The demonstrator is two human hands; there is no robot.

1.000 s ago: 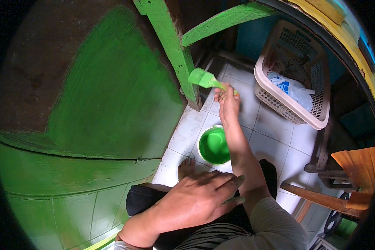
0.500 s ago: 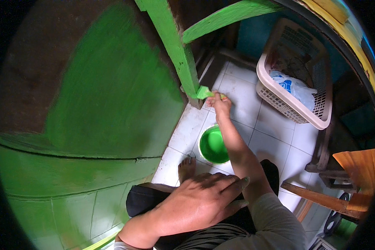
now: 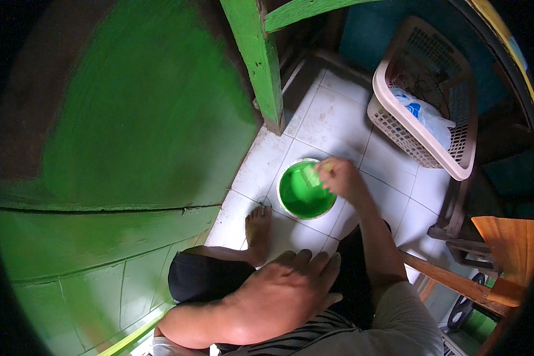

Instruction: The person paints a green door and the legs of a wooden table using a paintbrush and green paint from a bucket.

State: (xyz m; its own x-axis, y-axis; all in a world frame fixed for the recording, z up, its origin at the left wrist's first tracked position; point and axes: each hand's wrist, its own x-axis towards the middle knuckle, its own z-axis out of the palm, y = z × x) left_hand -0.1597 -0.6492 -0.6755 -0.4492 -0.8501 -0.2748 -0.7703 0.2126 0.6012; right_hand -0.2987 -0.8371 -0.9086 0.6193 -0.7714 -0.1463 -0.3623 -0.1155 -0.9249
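The right hand [image 3: 343, 179] grips a brush [image 3: 310, 175] over a bucket [image 3: 284, 193] of green paint [image 3: 305, 196]; the left hand [image 3: 283, 289] hangs loosely open, palm hidden.

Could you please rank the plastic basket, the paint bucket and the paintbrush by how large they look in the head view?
1. Plastic basket, clearly the largest
2. Paint bucket
3. Paintbrush, its handle mostly covered by the right hand

Grips 1 paintbrush [image 3: 311, 175] in right hand [image 3: 340, 177], at mouth of 1 bucket [image 3: 284, 197] of green paint [image 3: 302, 194] on white floor tiles [image 3: 332, 118]. Holds left hand [image 3: 283, 291] back-side up.
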